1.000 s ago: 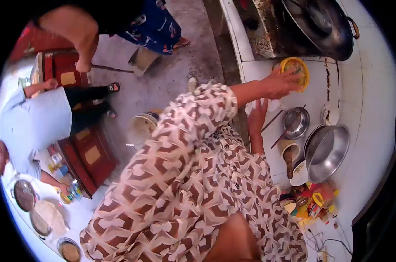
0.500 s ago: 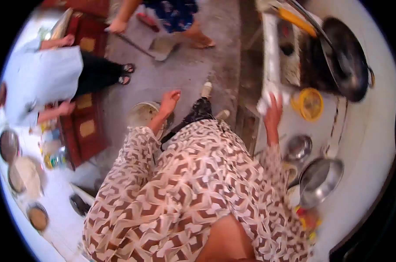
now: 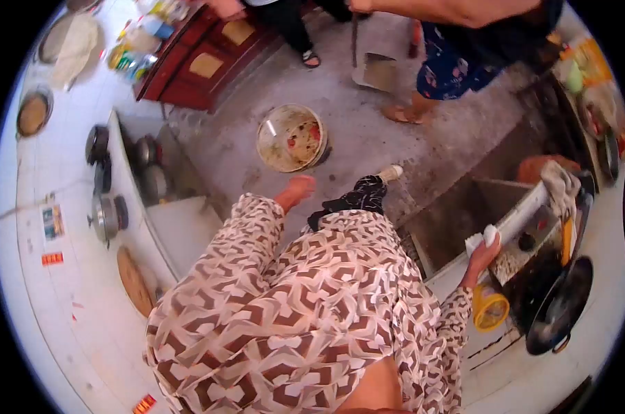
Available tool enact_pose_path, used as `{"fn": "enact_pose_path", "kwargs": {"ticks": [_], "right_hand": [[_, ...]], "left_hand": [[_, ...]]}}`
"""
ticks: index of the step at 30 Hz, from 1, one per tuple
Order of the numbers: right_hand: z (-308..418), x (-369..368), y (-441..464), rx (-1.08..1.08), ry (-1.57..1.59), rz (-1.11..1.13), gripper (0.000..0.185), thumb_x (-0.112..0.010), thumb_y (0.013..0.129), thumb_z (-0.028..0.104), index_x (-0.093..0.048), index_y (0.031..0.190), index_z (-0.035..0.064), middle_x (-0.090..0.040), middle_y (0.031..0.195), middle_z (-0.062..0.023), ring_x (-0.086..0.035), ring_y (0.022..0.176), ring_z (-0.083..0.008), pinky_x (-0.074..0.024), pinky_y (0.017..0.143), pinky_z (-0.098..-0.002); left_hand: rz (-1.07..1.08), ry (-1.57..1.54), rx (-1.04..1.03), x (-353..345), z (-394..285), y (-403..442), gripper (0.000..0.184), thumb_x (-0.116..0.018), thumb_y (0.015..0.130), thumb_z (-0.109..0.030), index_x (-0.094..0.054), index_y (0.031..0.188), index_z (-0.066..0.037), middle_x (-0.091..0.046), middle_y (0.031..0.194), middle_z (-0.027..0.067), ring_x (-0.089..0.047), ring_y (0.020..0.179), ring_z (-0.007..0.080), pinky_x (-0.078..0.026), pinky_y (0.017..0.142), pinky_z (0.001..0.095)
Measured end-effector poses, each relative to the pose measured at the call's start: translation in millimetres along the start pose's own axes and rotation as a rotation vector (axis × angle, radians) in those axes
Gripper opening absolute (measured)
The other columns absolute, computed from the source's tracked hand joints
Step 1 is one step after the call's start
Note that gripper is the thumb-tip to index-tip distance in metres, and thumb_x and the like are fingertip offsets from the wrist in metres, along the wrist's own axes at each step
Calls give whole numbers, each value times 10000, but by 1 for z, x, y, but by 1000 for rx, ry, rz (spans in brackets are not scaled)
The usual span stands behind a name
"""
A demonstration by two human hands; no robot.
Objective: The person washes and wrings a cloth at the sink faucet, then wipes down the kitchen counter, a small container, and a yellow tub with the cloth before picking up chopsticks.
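Observation:
My right hand (image 3: pixel 483 259) grips a crumpled white wad (image 3: pixel 491 236), cloth or tissue, above the edge of the stove counter (image 3: pixel 457 255). Just below that hand stands a yellow plastic container (image 3: pixel 490 310). A dark wok (image 3: pixel 562 303) is to its right, with a long-handled utensil lying across it. Out in front of my body, my left hand (image 3: pixel 297 192) hangs empty, its fingers loosely stretched and a little blurred. Beyond it on the floor is a pale round bucket (image 3: pixel 291 138) with red and dark scraps inside.
Ahead, a person in blue patterned shorts (image 3: pixel 450 65) holds a long-handled dustpan (image 3: pixel 378 72). Another person in black trousers (image 3: pixel 285 31) stands by the red cabinet (image 3: pixel 188 65). A grey rag (image 3: pixel 560 181) lies at the stove's far end. Pots (image 3: pixel 105 217) line the left counter.
My view has turned right, shifting the bucket and dustpan. My right hand, earlier spread over the white wad at the counter edge, now has it gripped and raised.

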State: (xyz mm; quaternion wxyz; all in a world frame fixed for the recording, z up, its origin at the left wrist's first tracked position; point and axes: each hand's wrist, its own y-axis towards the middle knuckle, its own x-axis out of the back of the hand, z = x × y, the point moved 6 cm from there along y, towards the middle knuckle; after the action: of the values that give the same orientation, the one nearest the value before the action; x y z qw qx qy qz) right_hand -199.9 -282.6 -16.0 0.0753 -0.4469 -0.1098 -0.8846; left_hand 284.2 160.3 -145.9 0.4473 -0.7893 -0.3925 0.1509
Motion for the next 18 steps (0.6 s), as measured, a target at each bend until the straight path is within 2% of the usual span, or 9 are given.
{"fn": "enact_pose_path", "kwargs": {"ticks": [2, 3, 5, 9, 10, 13, 15, 17, 18], "right_hand": [[7, 9, -17, -52, -48, 33, 549, -497, 786, -52, -439, 1324, 45, -445, 1297, -236, -404, 1210, -409, -304, 1032, -451], [31, 39, -32, -28, -100, 14, 523, -506, 810, -24, -446, 1325, 45, -452, 1303, -230, -417, 1210, -396, -309, 1037, -436], [55, 49, -88, 23, -103, 23, 581, -489, 788, -49, -401, 1356, 44, -335, 1386, -279, -315, 1292, -424, -278, 1057, -458], [-18, 12, -184, 181, -16, -53, 569, -460, 792, -8, -414, 1355, 52, -315, 1395, -301, -279, 1310, -451, -225, 1078, -490], [-14, 15, -184, 169, -24, -62, 566, -456, 788, -4, -419, 1350, 51, -315, 1393, -304, -277, 1309, -456, -219, 1079, -494], [50, 24, -137, 31, -50, -46, 557, -446, 780, 4, -437, 1335, 47, -313, 1389, -313, -266, 1307, -470, -203, 1083, -500], [39, 12, -94, 59, -89, 13, 556, -451, 770, -1, -442, 1325, 39, -328, 1376, -312, -275, 1298, -466, -205, 1083, -495], [50, 16, -51, 193, -70, -24, 532, -495, 786, 4, -449, 1316, 34, -413, 1325, -250, -339, 1264, -422, -236, 1073, -472], [42, 14, -33, 81, -61, 29, 530, -474, 790, 4, -449, 1319, 40, -396, 1343, -256, -326, 1276, -419, -223, 1081, -473]], "left_hand": [[23, -74, 21, -2, 19, 1, 252, -489, 907, -271, -596, 1084, -127, -634, 1057, 38, -615, 929, 203, -487, 748, 361], [18, -90, 40, -14, -9, -19, 236, -528, 890, -276, -601, 1066, -137, -635, 1032, 28, -619, 912, 192, -490, 716, 349], [-3, -107, 59, -27, -25, -31, 231, -572, 871, -284, -601, 1054, -145, -636, 1014, 16, -623, 900, 179, -492, 684, 332], [157, -262, -76, -39, -8, 0, 259, -583, 867, -307, -588, 1067, -142, -633, 1033, 4, -620, 916, 170, -487, 692, 320], [243, -320, -122, -45, -11, 14, 265, -584, 867, -316, -586, 1067, -143, -633, 1037, 1, -619, 919, 166, -486, 696, 318], [125, -71, -16, -80, -49, -1, 268, -580, 877, -320, -582, 1076, -141, -632, 1035, 4, -621, 914, 166, -483, 717, 326], [197, -74, -61, -100, -62, -4, 261, -574, 882, -314, -581, 1079, -143, -635, 1033, 16, -620, 915, 171, -484, 734, 342], [225, -33, -56, -114, -71, -5, 262, -577, 884, -282, -583, 1095, -127, -629, 1068, 33, -617, 927, 181, -486, 763, 352], [219, 4, -31, -121, -77, -6, 268, -584, 883, -253, -586, 1111, -110, -621, 1105, 44, -613, 939, 190, -488, 784, 355]]}}
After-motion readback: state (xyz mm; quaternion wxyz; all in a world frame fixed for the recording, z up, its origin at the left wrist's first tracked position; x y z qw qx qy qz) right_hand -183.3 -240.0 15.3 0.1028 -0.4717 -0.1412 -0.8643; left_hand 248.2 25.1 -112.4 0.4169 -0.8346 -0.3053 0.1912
